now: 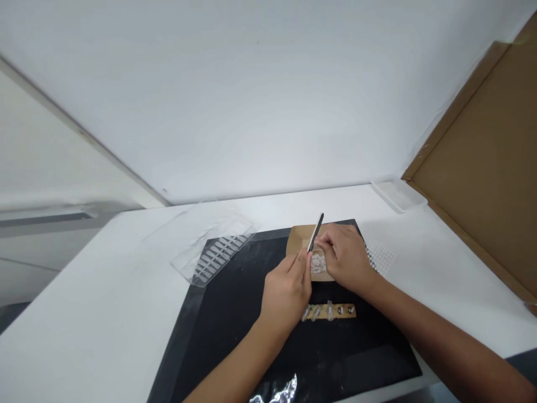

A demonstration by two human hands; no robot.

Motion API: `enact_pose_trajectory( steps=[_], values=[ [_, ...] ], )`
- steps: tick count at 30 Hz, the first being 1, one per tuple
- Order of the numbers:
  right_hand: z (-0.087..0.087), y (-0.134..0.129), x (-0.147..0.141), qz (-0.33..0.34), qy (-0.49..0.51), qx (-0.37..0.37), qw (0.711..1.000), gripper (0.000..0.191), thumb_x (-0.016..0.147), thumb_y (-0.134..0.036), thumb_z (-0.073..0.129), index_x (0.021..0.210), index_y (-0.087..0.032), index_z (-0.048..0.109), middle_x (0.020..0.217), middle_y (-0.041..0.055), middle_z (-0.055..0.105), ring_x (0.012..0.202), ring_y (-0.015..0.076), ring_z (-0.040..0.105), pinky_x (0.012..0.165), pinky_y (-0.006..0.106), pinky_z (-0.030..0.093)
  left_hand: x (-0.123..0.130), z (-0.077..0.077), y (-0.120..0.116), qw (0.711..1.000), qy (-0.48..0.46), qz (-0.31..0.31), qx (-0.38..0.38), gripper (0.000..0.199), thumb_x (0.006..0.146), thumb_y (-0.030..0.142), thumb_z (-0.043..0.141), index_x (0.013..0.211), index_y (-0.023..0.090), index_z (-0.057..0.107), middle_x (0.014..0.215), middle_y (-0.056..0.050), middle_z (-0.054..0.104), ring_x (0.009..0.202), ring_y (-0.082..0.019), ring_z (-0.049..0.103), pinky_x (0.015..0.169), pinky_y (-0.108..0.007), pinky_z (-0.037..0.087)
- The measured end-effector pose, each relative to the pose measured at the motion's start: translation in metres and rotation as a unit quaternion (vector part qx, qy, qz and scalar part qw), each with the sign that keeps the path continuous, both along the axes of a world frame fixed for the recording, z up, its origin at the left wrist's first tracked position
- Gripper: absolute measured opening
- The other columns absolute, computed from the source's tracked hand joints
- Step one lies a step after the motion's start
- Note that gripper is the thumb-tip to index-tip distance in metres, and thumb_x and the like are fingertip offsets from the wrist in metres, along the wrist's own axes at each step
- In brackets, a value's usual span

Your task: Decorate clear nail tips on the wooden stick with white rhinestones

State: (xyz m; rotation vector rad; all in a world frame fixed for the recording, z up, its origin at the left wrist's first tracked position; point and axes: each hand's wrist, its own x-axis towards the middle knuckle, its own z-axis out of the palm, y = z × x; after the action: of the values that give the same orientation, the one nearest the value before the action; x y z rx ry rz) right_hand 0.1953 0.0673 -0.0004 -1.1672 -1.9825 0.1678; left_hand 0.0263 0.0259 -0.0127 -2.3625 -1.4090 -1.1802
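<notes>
My left hand (289,285) is closed, with thumb and fingertips pinched at the lower end of a thin black-and-white stick, like a nail file (316,230), that points up and away. Right beside it, my right hand (346,254) is pinched against the stick's side; whatever its fingertips hold is hidden. Under both hands sits a brown paper tray (296,238) with small whitish pieces (319,263) in it. Nearer to me, a wooden strip (346,311) bears several clear nail-like tips and shiny metal dots, partly covered by my left hand.
A black mat (235,313) lies on the white table (104,313). A clear plastic case (218,257) with rows of tips overlaps its left corner. Right of the tray lies a sheet of small dots (381,258). Farther back are a clear lid (398,195) and a tall cardboard panel (482,168).
</notes>
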Motion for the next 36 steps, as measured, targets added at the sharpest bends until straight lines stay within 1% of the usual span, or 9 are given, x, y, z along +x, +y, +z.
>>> enact_pose_trajectory(
  steps=[2,6,10,14,18,22,27,32,36],
  values=[
    [0.001,0.000,0.000,0.018,-0.003,-0.006,1.000,0.023,0.100,-0.019,0.055,0.078,-0.023,0.050,0.078,-0.0006,0.070,0.074,0.0180,0.062,0.078,0.036,0.036,0.000,0.000,0.000,1.000,-0.005,-0.006,0.006,0.018,0.106,0.014,0.055,0.099,0.013,0.072,0.080,-0.006,0.073,0.068,-0.015,0.070,0.064,-0.024,0.052],
    [0.001,-0.001,-0.003,-0.018,0.019,0.010,1.000,0.021,0.101,-0.019,0.056,0.080,-0.023,0.051,0.077,-0.0014,0.068,0.070,0.0173,0.061,0.076,0.036,0.034,-0.001,-0.001,0.001,1.000,-0.008,-0.004,0.017,0.016,0.106,0.015,0.056,0.100,0.013,0.071,0.081,-0.006,0.073,0.069,-0.015,0.070,0.066,-0.024,0.052],
    [-0.002,-0.002,-0.005,0.006,-0.003,0.007,1.000,0.024,0.101,-0.019,0.055,0.078,-0.023,0.049,0.077,-0.0005,0.069,0.072,0.0181,0.061,0.077,0.036,0.034,-0.002,-0.003,0.002,1.000,-0.004,-0.006,0.013,0.018,0.107,0.016,0.055,0.101,0.013,0.071,0.079,-0.005,0.073,0.068,-0.015,0.069,0.066,-0.024,0.052],
    [0.000,-0.001,-0.003,-0.021,0.019,0.008,1.000,0.022,0.101,-0.020,0.056,0.080,-0.023,0.051,0.077,-0.0013,0.070,0.073,0.0180,0.063,0.079,0.036,0.034,-0.003,-0.001,0.003,1.000,-0.004,0.001,0.026,0.017,0.107,0.015,0.056,0.105,0.012,0.072,0.078,-0.005,0.072,0.067,-0.015,0.068,0.063,-0.025,0.051],
    [0.002,0.001,-0.001,0.017,0.013,0.004,1.000,0.023,0.100,-0.020,0.056,0.078,-0.023,0.050,0.079,0.0000,0.070,0.076,0.0188,0.064,0.080,0.036,0.037,-0.002,-0.001,0.003,0.999,-0.004,-0.005,0.034,0.017,0.107,0.015,0.055,0.103,0.012,0.072,0.078,-0.005,0.072,0.067,-0.015,0.068,0.064,-0.025,0.052],
    [0.001,0.001,-0.001,-0.010,0.010,0.006,1.000,0.023,0.102,-0.021,0.055,0.079,-0.023,0.051,0.079,-0.0007,0.071,0.070,0.0172,0.061,0.079,0.036,0.035,-0.002,-0.002,0.003,1.000,-0.006,-0.003,0.027,0.020,0.107,0.016,0.054,0.100,0.014,0.072,0.077,-0.004,0.072,0.066,-0.015,0.068,0.063,-0.025,0.052],
    [0.003,-0.005,0.002,0.023,0.002,0.001,1.000,0.022,0.102,-0.021,0.054,0.080,-0.023,0.052,0.079,0.0000,0.070,0.075,0.0186,0.064,0.080,0.037,0.036,-0.006,-0.002,0.005,1.000,0.007,-0.004,0.005,0.022,0.108,0.019,0.053,0.100,0.015,0.073,0.081,-0.005,0.075,0.069,-0.015,0.071,0.065,-0.025,0.053],
    [-0.001,-0.008,0.012,-0.059,0.076,0.055,0.994,0.017,0.104,-0.026,0.059,0.087,-0.023,0.055,0.076,-0.0018,0.067,0.071,0.0183,0.065,0.080,0.037,0.039,-0.026,-0.003,0.021,0.996,0.047,0.080,-0.011,0.027,0.108,0.028,0.052,0.103,0.017,0.076,0.079,-0.005,0.077,0.068,-0.017,0.072,0.061,-0.026,0.048],
    [-0.012,-0.013,0.014,-0.058,0.067,0.067,0.994,0.019,0.103,-0.029,0.064,0.085,-0.024,0.057,0.073,-0.0011,0.069,0.070,0.0199,0.067,0.078,0.039,0.041,-0.042,0.001,0.035,0.969,0.083,0.204,-0.110,0.032,0.107,0.035,0.050,0.105,0.017,0.076,0.087,-0.010,0.080,0.071,-0.023,0.074,0.061,-0.029,0.045]
  ],
)
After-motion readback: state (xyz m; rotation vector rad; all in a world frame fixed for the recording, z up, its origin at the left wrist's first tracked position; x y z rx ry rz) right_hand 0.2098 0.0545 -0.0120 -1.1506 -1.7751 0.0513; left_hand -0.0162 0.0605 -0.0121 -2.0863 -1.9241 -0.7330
